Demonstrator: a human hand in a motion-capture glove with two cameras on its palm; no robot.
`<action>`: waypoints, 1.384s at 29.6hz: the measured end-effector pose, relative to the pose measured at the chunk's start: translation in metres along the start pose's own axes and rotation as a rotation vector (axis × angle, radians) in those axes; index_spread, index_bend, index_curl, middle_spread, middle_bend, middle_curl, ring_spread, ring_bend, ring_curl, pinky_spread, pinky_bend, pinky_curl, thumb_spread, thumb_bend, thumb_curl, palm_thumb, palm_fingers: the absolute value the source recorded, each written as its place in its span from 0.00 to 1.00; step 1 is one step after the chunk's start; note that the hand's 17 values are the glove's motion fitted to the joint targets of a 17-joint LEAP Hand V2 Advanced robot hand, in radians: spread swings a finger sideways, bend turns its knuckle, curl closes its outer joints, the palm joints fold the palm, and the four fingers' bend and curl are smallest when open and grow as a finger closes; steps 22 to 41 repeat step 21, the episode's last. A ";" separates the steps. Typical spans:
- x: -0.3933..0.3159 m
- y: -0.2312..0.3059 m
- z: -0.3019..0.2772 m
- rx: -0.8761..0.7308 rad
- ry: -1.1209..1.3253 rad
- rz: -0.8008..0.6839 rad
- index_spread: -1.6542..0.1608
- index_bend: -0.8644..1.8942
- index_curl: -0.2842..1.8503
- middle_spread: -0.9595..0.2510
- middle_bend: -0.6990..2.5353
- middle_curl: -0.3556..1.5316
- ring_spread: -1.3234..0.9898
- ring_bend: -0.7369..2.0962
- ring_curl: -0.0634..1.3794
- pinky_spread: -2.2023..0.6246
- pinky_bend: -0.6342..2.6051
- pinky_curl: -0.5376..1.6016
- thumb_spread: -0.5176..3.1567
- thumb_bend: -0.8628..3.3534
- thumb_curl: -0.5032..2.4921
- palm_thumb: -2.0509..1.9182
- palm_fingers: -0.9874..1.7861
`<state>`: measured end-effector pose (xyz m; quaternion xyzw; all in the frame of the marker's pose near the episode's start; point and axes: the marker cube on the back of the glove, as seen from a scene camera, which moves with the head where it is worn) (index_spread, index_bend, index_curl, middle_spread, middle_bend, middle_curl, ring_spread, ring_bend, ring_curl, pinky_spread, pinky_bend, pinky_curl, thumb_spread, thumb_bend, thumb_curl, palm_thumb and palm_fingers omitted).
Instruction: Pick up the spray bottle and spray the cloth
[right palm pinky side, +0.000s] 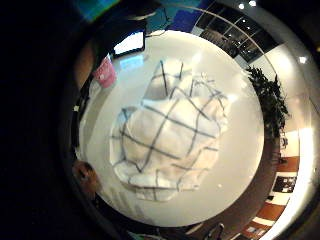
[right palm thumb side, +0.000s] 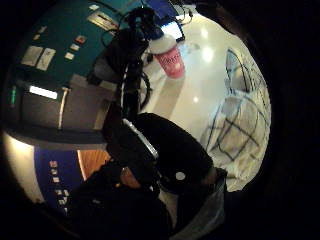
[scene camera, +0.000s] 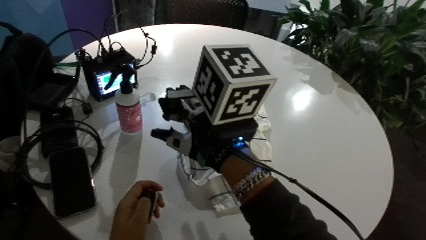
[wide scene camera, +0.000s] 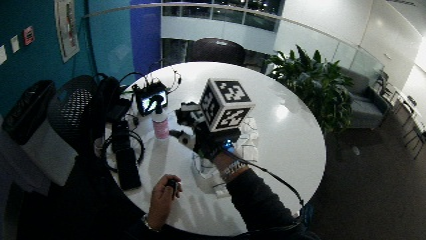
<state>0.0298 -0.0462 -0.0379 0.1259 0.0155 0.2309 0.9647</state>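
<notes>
While the gloved right hand (scene camera: 193, 132) hangs above the round white table (scene camera: 333, 125), its fingers (scene camera: 174, 102) seem spread and relaxed and hold nothing, though the view from outside hides most of them. Under this hand lies the crumpled white cloth with dark check lines (right palm pinky side: 167, 132); in the little-finger palm view it fills the middle of the table top, and in the outside view only its edges (scene camera: 266, 131) show beside the wrist. The pink spray bottle with a white collar and black trigger head (scene camera: 128, 102) stands upright on the table, near the hand on its thumb side and apart from the cloth, untouched. Just behind the bottle stands a small black monitor with a lit screen (scene camera: 106, 80), with cables on it. A black phone (scene camera: 70, 182) lies flat near the table edge, beside a coil of black cable (scene camera: 40, 145). The bare left hand (scene camera: 136, 212) rests on the table and holds a small dark object. A green leafy plant (scene camera: 359, 55) stands beyond the far side of the table.
</notes>
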 end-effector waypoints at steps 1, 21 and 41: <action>0.000 0.008 0.001 -0.018 0.013 0.001 0.70 0.37 0.31 0.74 0.30 0.38 0.54 0.37 0.25 0.86 0.26 0.40 0.43 0.20 0.25 0.56 0.49; 0.020 0.083 0.009 -0.116 0.077 0.053 0.68 0.37 0.29 0.75 0.28 0.37 0.55 0.36 0.25 0.87 0.25 0.40 0.43 0.20 0.25 0.56 0.47; 0.020 0.083 0.009 -0.116 0.077 0.053 0.68 0.37 0.29 0.75 0.28 0.37 0.55 0.36 0.25 0.87 0.25 0.40 0.43 0.20 0.25 0.56 0.47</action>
